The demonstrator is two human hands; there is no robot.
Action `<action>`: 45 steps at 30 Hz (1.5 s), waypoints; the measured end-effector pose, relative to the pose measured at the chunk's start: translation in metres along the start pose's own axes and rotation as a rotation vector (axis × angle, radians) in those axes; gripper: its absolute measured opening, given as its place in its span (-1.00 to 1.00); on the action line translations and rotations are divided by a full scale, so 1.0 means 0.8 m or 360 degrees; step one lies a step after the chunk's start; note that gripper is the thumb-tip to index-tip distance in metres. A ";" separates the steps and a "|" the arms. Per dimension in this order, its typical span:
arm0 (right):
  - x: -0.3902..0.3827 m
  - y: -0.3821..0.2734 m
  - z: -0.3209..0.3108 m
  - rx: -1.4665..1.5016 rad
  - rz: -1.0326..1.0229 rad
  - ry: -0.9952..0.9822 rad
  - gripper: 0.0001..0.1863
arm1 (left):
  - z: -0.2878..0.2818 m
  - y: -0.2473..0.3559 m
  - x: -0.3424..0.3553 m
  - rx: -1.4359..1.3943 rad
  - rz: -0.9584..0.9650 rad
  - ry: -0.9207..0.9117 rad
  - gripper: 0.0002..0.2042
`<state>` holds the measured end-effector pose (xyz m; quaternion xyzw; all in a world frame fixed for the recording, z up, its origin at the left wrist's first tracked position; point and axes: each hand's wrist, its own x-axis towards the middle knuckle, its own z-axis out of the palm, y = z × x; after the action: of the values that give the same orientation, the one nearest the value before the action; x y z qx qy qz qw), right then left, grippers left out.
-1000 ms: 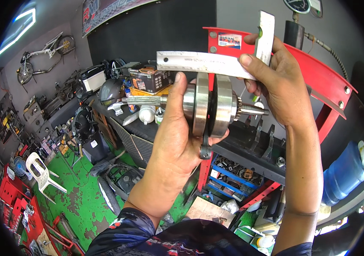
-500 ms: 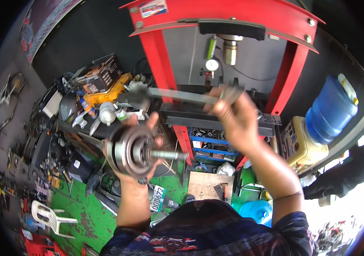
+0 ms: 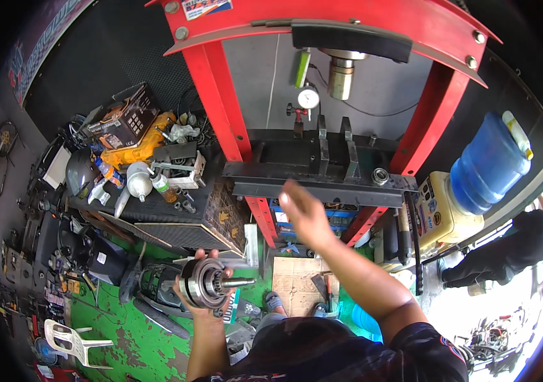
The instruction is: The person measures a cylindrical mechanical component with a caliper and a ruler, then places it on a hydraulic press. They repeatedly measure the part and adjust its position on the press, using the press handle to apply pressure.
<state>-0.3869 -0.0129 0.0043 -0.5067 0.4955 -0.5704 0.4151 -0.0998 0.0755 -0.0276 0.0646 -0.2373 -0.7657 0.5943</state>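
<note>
Low at centre-left, my left hand [image 3: 199, 311] is wrapped round a crankshaft [image 3: 203, 284], whose round webs face up and whose bare shaft end points right. Just in front of the press's black bed [image 3: 265, 186], my right hand [image 3: 304, 215] is raised with its fingers stretched out and nothing visible in them. Two upright metal plates [image 3: 324, 149] stand on the bed, with a small metal ring [image 3: 380, 176] at its right end. A dial gauge [image 3: 308, 98] is fixed behind them, and the press ram [image 3: 341, 83] hangs above.
The red press frame [image 3: 217, 105] rises ahead. Left of it, a cluttered bench [image 3: 201, 204] holds a box, bottles and parts. A blue water jug [image 3: 489, 165] sits on a cream container at right. Below lie a cardboard sheet [image 3: 294, 280] and a hammer [image 3: 329, 290].
The long-handled tool in my right hand is gone from it, and that hand has moved down and left. My left hand has lowered the crankshaft toward me. The view has shifted slightly.
</note>
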 end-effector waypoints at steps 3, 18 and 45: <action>0.115 0.006 0.006 -0.0758 -0.0116 0.0398 -0.03 | -0.026 0.028 -0.023 -0.0077 0.0000 0.0108 -0.22; 0.345 0.080 -0.005 -0.0963 0.0085 0.1053 -0.58 | -0.112 0.114 -0.063 -0.0028 0.0333 0.0309 -0.24; 0.361 0.088 -0.009 -0.0707 0.0023 0.1107 -0.67 | -0.159 0.135 -0.017 -0.0064 0.0112 0.0439 -0.22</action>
<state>-0.4374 -0.3054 -0.0165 -0.3574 0.7208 -0.5841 0.1074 0.0475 0.0320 -0.0944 0.1488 -0.1401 -0.7329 0.6489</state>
